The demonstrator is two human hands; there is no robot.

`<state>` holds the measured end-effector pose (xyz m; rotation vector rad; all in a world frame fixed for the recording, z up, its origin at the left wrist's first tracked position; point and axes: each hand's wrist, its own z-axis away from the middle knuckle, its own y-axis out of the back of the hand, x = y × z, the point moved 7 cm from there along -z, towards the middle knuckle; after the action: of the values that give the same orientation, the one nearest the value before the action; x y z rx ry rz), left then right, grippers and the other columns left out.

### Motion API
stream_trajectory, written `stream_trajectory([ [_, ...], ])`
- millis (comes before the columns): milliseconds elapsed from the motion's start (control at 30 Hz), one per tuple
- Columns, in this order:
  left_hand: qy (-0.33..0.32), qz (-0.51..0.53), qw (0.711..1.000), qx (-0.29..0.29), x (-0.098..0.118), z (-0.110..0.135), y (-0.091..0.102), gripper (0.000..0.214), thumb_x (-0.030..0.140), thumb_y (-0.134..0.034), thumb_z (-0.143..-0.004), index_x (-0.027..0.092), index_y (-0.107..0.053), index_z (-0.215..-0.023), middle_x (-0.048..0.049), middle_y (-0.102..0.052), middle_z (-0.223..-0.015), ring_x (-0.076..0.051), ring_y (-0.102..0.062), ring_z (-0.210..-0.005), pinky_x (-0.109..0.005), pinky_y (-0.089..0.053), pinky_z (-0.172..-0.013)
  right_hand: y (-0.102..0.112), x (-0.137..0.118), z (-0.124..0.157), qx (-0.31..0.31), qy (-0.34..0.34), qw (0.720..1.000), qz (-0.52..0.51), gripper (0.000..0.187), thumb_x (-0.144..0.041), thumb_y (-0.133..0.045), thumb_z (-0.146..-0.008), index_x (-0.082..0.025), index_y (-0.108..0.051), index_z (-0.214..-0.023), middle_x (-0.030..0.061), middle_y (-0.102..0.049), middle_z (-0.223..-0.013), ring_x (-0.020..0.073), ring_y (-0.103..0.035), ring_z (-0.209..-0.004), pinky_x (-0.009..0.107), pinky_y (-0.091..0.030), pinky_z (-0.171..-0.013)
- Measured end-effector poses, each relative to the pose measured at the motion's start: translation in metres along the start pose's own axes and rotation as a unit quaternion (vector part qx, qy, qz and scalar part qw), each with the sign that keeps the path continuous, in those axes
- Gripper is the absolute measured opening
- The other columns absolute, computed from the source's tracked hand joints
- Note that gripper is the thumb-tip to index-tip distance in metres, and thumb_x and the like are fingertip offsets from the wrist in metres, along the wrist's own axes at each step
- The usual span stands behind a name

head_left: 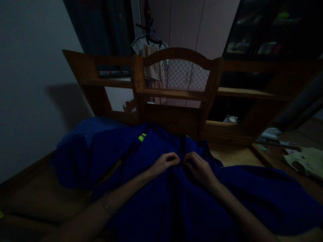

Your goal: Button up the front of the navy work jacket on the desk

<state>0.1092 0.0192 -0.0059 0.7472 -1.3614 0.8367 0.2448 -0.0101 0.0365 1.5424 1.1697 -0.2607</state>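
Observation:
A dark blue garment (148, 188), which looks like a work jacket, lies spread over a wooden bed surface, its sleeves stretched to both sides. One small yellow-green strip (142, 137) shows on it. Near the garment's middle my left hand (168, 161) pinches the cloth with thumb and forefinger. Just to its right, my right hand (198, 164) also has its fingers closed on the cloth. The two sets of fingertips almost meet. Whatever small part lies between them is too dark to make out. A thin bracelet (107, 203) circles my left wrist.
Behind the garment rises a wooden headboard with shelves (174, 95). A pale wall (32, 84) borders the left. Hanging clothes (152, 60) and a wardrobe (186, 30) stand beyond. Light-coloured cloth (306, 161) lies at the right. The room is dim.

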Motion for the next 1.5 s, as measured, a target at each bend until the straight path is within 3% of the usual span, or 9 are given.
stream_trajectory([
  [233,0.012,0.017,1.0,-0.003,-0.008,-0.004,0.002,0.025,0.039,-0.062,-0.078,0.014,-0.06,-0.082,0.0021,-0.052,-0.074,-0.011,-0.046,-0.071,-0.022,-0.034,-0.068,-0.004,-0.004,-0.001,-0.003,0.026,1.0,0.007,0.011,-0.018,-0.047,-0.092,-0.022,-0.051,-0.102,0.0048,-0.056,-0.096,0.017,-0.056,-0.092,0.031,-0.046,-0.083],
  [600,0.024,0.013,1.0,-0.011,-0.003,-0.001,-0.001,0.028,0.042,-0.061,-0.078,0.014,-0.058,-0.082,0.0016,-0.051,-0.074,-0.012,-0.046,-0.072,-0.022,-0.035,-0.068,-0.006,-0.012,0.004,-0.002,0.083,0.993,0.086,0.018,-0.015,-0.036,-0.095,-0.02,-0.05,-0.104,0.0086,-0.055,-0.098,0.0192,-0.055,-0.094,0.034,-0.047,-0.084],
  [833,0.025,0.032,0.999,-0.013,-0.007,-0.003,0.0,0.027,0.04,-0.061,-0.077,0.014,-0.058,-0.081,0.0024,-0.05,-0.073,-0.011,-0.046,-0.071,-0.022,-0.034,-0.068,-0.005,-0.01,-0.001,0.008,0.033,0.997,0.071,0.013,-0.019,-0.04,-0.095,-0.021,-0.049,-0.105,0.0069,-0.054,-0.096,0.0179,-0.056,-0.093,0.032,-0.046,-0.084],
  [1100,0.041,0.038,0.998,-0.014,-0.005,-0.001,-0.001,0.029,0.042,-0.062,-0.077,0.014,-0.058,-0.081,0.0022,-0.051,-0.073,-0.011,-0.046,-0.07,-0.021,-0.034,-0.065,-0.003,-0.007,-0.001,0.015,0.022,0.996,0.091,0.009,-0.022,-0.042,-0.094,-0.02,-0.051,-0.096,0.007,-0.054,-0.092,0.0192,-0.056,-0.087,0.032,-0.046,-0.078],
  [1233,0.06,0.065,0.996,0.002,-0.004,0.001,-0.001,0.031,0.045,-0.06,-0.078,0.014,-0.058,-0.078,0.003,-0.051,-0.071,-0.01,-0.045,-0.066,-0.021,-0.033,-0.063,0.003,-0.004,0.0,0.06,-0.01,0.996,0.062,0.008,-0.022,-0.045,-0.093,-0.021,-0.05,-0.099,0.0062,-0.057,-0.096,0.0193,-0.057,-0.091,0.032,-0.045,-0.081],
  [1367,0.041,0.036,0.998,0.014,-0.004,0.0,-0.001,0.033,0.046,-0.063,-0.077,0.013,-0.059,-0.078,0.0022,-0.053,-0.072,-0.01,-0.047,-0.068,-0.021,-0.034,-0.065,0.014,0.007,0.004,0.125,-0.099,0.987,-0.019,0.009,-0.024,-0.045,-0.093,-0.023,-0.05,-0.101,0.0026,-0.061,-0.1,0.0178,-0.059,-0.093,0.03,-0.044,-0.083],
  [1500,0.056,0.012,0.998,-0.003,-0.009,0.001,-0.004,0.037,0.048,-0.066,-0.073,0.013,-0.06,-0.085,0.0028,-0.052,-0.066,-0.008,-0.043,-0.058,-0.02,-0.028,-0.054,0.02,0.009,0.006,0.149,-0.127,0.979,-0.06,0.015,-0.026,-0.041,-0.094,-0.023,-0.053,-0.105,0.0026,-0.062,-0.096,0.0177,-0.059,-0.087,0.029,-0.044,-0.079],
])
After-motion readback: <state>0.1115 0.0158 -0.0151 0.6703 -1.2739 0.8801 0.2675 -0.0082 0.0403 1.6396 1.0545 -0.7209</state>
